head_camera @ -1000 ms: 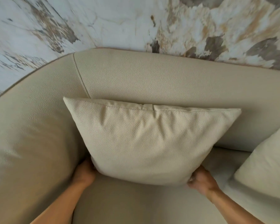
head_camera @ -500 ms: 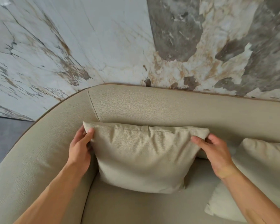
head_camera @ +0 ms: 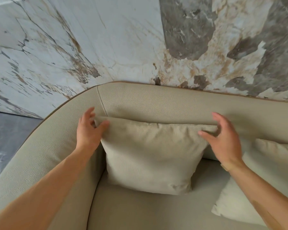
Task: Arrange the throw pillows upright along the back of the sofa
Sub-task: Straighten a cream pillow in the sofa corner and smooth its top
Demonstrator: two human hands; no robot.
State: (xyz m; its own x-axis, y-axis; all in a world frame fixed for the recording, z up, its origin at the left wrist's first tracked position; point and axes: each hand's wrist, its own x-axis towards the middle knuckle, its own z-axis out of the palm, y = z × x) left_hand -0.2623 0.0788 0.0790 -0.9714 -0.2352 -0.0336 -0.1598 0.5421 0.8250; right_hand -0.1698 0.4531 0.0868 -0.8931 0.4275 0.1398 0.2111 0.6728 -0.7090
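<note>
A beige throw pillow (head_camera: 150, 155) stands upright against the sofa back (head_camera: 173, 103), near the curved left corner. My left hand (head_camera: 88, 131) is at its top left corner, fingers spread and lifted, with the thumb resting on the fabric. My right hand (head_camera: 223, 141) is at the top right corner, fingers apart above the edge and the thumb lying on the pillow's front. Neither hand is closed on the pillow. A second beige pillow (head_camera: 273, 156) leans at the right, partly hidden behind my right forearm.
The beige sofa seat (head_camera: 140, 213) lies in front of the pillow. The curved left armrest (head_camera: 40, 155) wraps round beside my left arm. A marble-patterned wall (head_camera: 106, 39) rises directly behind the sofa. Grey floor (head_camera: 7, 130) shows at the far left.
My hands moved from the pillow's bottom corners to its top corners, then the fingers spread apart. The pillow settled lower, against the sofa back. My view pulled back.
</note>
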